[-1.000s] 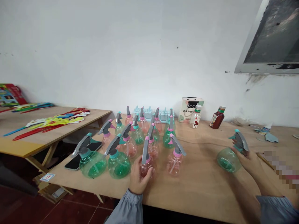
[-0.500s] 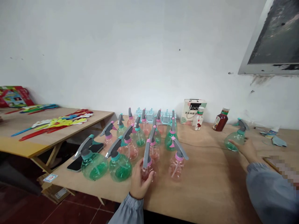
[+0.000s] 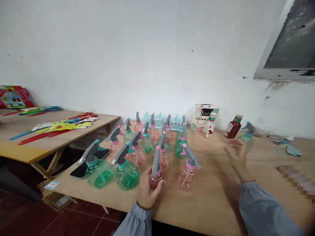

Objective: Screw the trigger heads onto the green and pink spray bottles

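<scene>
My left hand (image 3: pixel 147 191) is wrapped round the belly of a pink spray bottle (image 3: pixel 157 172) with a grey trigger, in the front row of a cluster of green and pink spray bottles (image 3: pixel 137 147) on the wooden table (image 3: pixel 214 196). My right hand (image 3: pixel 236 157) hovers over the table, blurred, fingers spread, holding nothing. A single green spray bottle (image 3: pixel 247 137) stands just beyond it, near the wall.
A dark red bottle (image 3: pixel 233 126), a small white bottle (image 3: pixel 210 125) and a white carton (image 3: pixel 203 117) stand by the wall. A phone (image 3: pixel 82 167) lies at the table's left edge. A second table (image 3: pixel 27 147) at left carries colourful flat toys.
My right hand carried the green spray bottle away to the far right by the wall, set it down, let go and drew back leftward. My left hand stayed on the pink bottle.
</scene>
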Demonstrator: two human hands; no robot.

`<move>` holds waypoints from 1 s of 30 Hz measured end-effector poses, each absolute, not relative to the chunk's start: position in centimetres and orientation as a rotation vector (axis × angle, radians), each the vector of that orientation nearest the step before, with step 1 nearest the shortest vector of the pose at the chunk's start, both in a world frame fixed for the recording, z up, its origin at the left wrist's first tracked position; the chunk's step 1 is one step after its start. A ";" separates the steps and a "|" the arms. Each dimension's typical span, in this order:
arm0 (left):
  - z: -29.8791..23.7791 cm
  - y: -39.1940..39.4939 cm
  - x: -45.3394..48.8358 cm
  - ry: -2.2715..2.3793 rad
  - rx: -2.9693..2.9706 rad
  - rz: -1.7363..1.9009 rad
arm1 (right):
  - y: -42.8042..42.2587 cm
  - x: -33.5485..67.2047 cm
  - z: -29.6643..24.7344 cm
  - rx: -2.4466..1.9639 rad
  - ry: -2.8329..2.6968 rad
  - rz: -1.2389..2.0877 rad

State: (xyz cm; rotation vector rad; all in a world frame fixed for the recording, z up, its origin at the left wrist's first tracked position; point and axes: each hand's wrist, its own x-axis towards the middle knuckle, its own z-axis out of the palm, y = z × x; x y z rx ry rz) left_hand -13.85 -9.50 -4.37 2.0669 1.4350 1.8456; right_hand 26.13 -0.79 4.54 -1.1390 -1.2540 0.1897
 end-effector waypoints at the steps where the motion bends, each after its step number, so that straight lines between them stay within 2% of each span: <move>1: -4.3 -9.5 -13.9 1.435 2.076 1.848 | -1.6 23.8 4.8 -1.055 -1.420 0.296; 5: -4.2 -9.5 -13.9 1.444 2.094 1.852 | -4.0 15.6 6.6 -0.769 -1.799 0.759; 10: -4.2 -9.6 -13.8 1.455 2.110 1.865 | -3.9 11.6 7.3 -0.677 -1.697 1.174; 15: -4.4 -9.5 -13.8 1.431 2.088 1.870 | -3.7 12.4 5.3 -0.621 -1.522 1.216; 21: -4.9 -9.4 -13.9 1.400 2.031 1.861 | -4.8 14.8 5.1 -0.512 -0.865 1.469; 30: -4.9 -9.5 -13.9 1.418 2.056 1.887 | -4.2 15.4 5.6 -0.745 -0.756 1.271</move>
